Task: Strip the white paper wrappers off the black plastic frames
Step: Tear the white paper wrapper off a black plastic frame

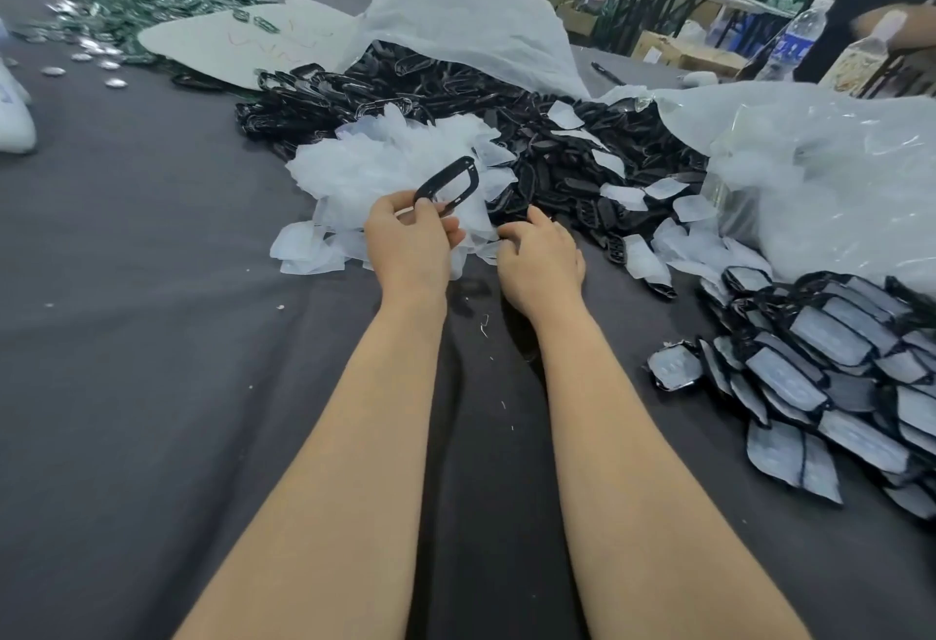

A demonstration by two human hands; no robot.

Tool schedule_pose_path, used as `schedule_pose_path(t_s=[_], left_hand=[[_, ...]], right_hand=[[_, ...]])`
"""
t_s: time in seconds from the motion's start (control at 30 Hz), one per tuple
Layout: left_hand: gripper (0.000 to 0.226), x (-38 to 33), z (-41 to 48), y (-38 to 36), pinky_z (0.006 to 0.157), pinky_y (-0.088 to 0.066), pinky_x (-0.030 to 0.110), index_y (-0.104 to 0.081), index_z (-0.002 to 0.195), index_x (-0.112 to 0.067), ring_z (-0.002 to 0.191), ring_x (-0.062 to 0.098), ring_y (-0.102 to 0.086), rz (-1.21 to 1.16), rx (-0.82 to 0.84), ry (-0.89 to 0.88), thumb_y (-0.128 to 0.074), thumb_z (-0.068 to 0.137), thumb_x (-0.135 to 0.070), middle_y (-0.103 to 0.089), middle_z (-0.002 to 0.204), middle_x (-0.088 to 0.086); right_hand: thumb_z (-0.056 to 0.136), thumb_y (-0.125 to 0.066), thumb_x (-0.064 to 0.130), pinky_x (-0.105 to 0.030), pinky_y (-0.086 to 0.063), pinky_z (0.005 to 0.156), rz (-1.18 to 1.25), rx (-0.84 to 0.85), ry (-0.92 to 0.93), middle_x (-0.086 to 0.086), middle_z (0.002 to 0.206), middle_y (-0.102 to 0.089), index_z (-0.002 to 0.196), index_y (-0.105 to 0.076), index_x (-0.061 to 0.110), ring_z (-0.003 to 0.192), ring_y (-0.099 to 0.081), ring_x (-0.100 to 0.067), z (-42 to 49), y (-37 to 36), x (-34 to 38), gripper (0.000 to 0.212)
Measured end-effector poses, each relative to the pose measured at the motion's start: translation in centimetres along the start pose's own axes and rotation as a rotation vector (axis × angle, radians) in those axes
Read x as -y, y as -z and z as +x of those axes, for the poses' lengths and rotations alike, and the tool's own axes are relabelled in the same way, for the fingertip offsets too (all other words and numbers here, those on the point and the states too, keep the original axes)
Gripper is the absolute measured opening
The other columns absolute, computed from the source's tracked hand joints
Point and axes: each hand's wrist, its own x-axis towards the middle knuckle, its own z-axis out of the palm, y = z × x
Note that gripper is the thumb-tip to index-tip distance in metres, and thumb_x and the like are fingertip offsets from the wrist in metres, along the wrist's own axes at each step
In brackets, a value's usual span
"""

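Note:
My left hand (409,239) pinches a bare black plastic frame (449,185) by its lower end and holds it up over a heap of loose white paper wrappers (385,158). My right hand (542,254) lies just to the right with its fingers curled at the edge of the wrappers; whether it holds one I cannot tell. A big pile of bare black frames (456,97) lies behind the wrappers. At the right, a stack of wrapped frames (830,361) rests on the dark cloth.
Large clear plastic bags (810,158) sprawl at the back and right. Green parts and silver discs (126,6) lie at the far left. Two water bottles (795,39) and another person's arm are at the far right. A dark grey cloth (152,335) covers the table.

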Motion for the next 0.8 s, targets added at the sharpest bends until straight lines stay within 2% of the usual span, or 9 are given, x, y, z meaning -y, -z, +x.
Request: schedule_pose_path(t_s=[0.1, 0.2, 0.3, 0.4, 0.5, 0.57, 0.6, 0.7, 0.8], left_hand=[[0.013, 0.1, 0.0, 0.3, 0.054, -0.051, 0.014, -0.051, 0.103, -0.009, 0.055, 0.003, -0.055, 0.022, 0.021, -0.014, -0.042, 0.096, 0.0, -0.061, 0.078, 0.0], [0.015, 0.3, -0.1, 0.3, 0.054, -0.051, 0.015, -0.05, 0.099, -0.012, 0.053, 0.003, -0.054, 0.047, 0.055, -0.029, -0.044, 0.095, 0.001, -0.061, 0.076, 0.0], [0.016, 0.6, -0.4, 0.1, 0.052, -0.05, 0.016, -0.05, 0.094, -0.014, 0.049, 0.0, -0.054, 0.064, 0.08, -0.035, -0.043, 0.095, 0.001, -0.06, 0.075, 0.0], [0.017, 0.8, -0.6, -0.1, 0.053, -0.051, 0.018, -0.049, 0.093, -0.013, 0.046, 0.0, -0.055, 0.084, 0.096, -0.057, -0.041, 0.094, 0.002, -0.058, 0.074, 0.0], [0.015, 1.0, -0.6, -0.1, 0.054, -0.051, 0.018, -0.049, 0.099, -0.008, 0.045, 0.0, -0.056, 0.094, 0.11, -0.071, -0.039, 0.094, 0.002, -0.057, 0.073, 0.001], [0.016, 1.2, -0.6, -0.1, 0.054, -0.051, 0.019, -0.049, 0.099, -0.01, 0.045, -0.001, -0.056, 0.131, 0.123, -0.086, -0.039, 0.093, 0.001, -0.057, 0.073, 0.0], [0.016, 1.3, -0.5, -0.2, 0.055, -0.051, 0.019, -0.049, 0.098, -0.011, 0.045, -0.001, -0.056, 0.16, 0.131, -0.095, -0.04, 0.093, 0.0, -0.058, 0.072, -0.001], [0.016, 1.7, -0.4, -0.3, 0.062, -0.054, 0.027, -0.05, 0.096, -0.015, 0.048, -0.002, -0.058, 0.253, 0.16, -0.142, -0.041, 0.094, -0.002, -0.059, 0.072, -0.004], [0.019, 2.0, -0.4, -0.4, 0.074, -0.056, 0.036, -0.049, 0.091, -0.02, 0.051, -0.001, -0.06, 0.321, 0.198, -0.188, -0.042, 0.096, -0.003, -0.059, 0.073, -0.004]], right_hand=[[0.099, -0.033, 0.023, -0.052, -0.015, 0.116, -0.059, 0.036, -0.004, 0.002, 0.152, -0.031, 0.135, -0.05, 0.024, 0.142, -0.022, -0.025, 0.3, -0.4, 0.2, 0.04], [0.099, -0.035, 0.024, -0.048, -0.022, 0.114, -0.057, -0.027, -0.008, -0.002, 0.147, -0.039, 0.134, -0.052, 0.023, 0.137, -0.03, -0.028, 0.1, -0.4, 0.2, 0.039], [0.098, -0.039, 0.022, -0.041, -0.033, 0.107, 0.114, -0.135, -0.066, -0.01, 0.136, -0.051, 0.132, -0.054, 0.016, 0.128, -0.041, -0.03, -0.3, 0.0, 0.1, 0.037], [0.097, -0.042, 0.018, -0.038, -0.039, 0.101, 0.22, -0.17, -0.086, -0.012, 0.125, -0.059, 0.123, -0.058, 0.01, 0.118, -0.049, -0.029, -0.9, 0.3, -0.1, 0.032], [0.093, -0.049, 0.013, -0.023, -0.041, 0.087, 0.524, -0.296, -0.119, -0.001, 0.1, -0.065, 0.104, -0.064, 0.012, 0.095, -0.056, -0.016, -1.6, 0.8, -0.4, 0.018], [0.09, -0.054, 0.01, -0.025, -0.046, 0.081, 0.759, -0.349, -0.171, 0.004, 0.087, -0.062, 0.09, -0.06, 0.017, 0.086, -0.059, -0.014, -1.9, 1.3, -0.8, 0.009], [0.089, -0.055, 0.008, -0.026, -0.049, 0.079, 0.86, -0.348, -0.187, 0.003, 0.085, -0.061, 0.086, -0.057, 0.019, 0.082, -0.061, -0.013, -2.0, 1.4, -1.0, 0.012], [0.09, -0.056, 0.001, -0.019, -0.05, 0.069, 1.1, -0.313, -0.204, 0.002, 0.086, -0.058, 0.091, -0.052, 0.018, 0.063, -0.062, -0.003, -2.3, 1.2, -1.3, 0.018], [0.09, -0.057, 0.0, -0.017, -0.049, 0.068, 1.118, -0.289, -0.185, 0.003, 0.087, -0.059, 0.101, -0.054, 0.015, 0.064, -0.06, -0.003, -2.0, 1.2, -1.3, 0.018]])
